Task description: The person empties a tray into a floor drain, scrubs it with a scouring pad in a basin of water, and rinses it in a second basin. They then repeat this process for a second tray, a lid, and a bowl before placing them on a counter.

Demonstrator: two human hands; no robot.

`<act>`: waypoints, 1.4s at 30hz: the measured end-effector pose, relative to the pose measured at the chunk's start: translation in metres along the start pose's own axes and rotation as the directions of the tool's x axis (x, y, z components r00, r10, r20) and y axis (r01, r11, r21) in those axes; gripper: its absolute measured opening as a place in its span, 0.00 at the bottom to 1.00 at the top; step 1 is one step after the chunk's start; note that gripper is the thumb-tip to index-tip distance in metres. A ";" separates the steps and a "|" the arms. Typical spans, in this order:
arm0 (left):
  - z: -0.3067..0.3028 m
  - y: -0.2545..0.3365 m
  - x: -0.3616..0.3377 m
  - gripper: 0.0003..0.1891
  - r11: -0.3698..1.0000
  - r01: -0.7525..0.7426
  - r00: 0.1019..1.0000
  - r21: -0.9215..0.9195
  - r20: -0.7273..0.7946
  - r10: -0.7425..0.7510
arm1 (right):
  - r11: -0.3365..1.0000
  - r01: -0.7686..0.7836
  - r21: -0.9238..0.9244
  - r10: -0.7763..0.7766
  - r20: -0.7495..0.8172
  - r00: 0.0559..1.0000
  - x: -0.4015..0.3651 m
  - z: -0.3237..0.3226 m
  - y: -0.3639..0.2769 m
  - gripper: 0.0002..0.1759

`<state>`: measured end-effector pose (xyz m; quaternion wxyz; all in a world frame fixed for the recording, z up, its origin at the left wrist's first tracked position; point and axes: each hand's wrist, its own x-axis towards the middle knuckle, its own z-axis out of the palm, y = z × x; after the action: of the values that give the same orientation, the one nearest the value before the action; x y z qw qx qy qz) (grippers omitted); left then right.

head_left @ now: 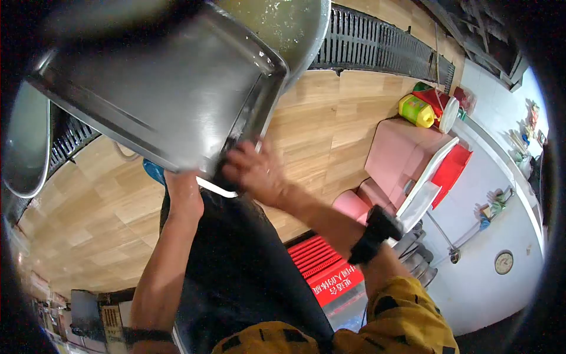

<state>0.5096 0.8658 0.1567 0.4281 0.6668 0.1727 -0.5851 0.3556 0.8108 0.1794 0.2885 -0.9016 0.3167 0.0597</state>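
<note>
A large metal tray (pixel 159 88) with raised edges is tilted in front of me, over the rim of a big round basin (pixel 295 29) that holds cloudy liquid. My left hand (pixel 186 192) grips the near edge of the tray, its fingers mostly hidden behind the metal. At the tray's near right corner, my right hand (pixel 253 171) is blurred by motion, with its fingers bent over something dark and wet that I cannot make out. A dark band is on my right wrist.
A black floor grate (pixel 377 47) runs behind. Another metal basin (pixel 26 141) stands at the left. Right of me are a pink bin (pixel 407 159), a yellow bottle (pixel 416 111), a red container (pixel 451 174) and a red crate (pixel 321 259).
</note>
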 end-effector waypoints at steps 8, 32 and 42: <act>-0.004 0.017 -0.008 0.19 0.992 0.117 0.993 0.047 -0.022 -0.116 | 0.847 -0.441 0.298 0.461 0.003 0.887 0.013 -0.027 -0.075 0.16; -0.086 0.045 0.003 0.17 0.949 -0.069 0.968 -0.308 -0.251 -0.011 | 0.966 -0.240 0.092 0.216 0.218 0.952 0.022 -0.028 -0.080 0.22; -0.103 0.056 0.016 0.23 0.987 -0.072 0.986 -0.145 -0.162 0.048 | 0.908 0.272 -0.317 -0.112 0.442 0.890 0.062 0.024 0.047 0.12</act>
<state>0.6194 0.9087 0.1572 0.4797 0.6817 0.2294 -0.5025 0.3782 0.7608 0.1191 0.1781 -0.9336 0.1388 0.2783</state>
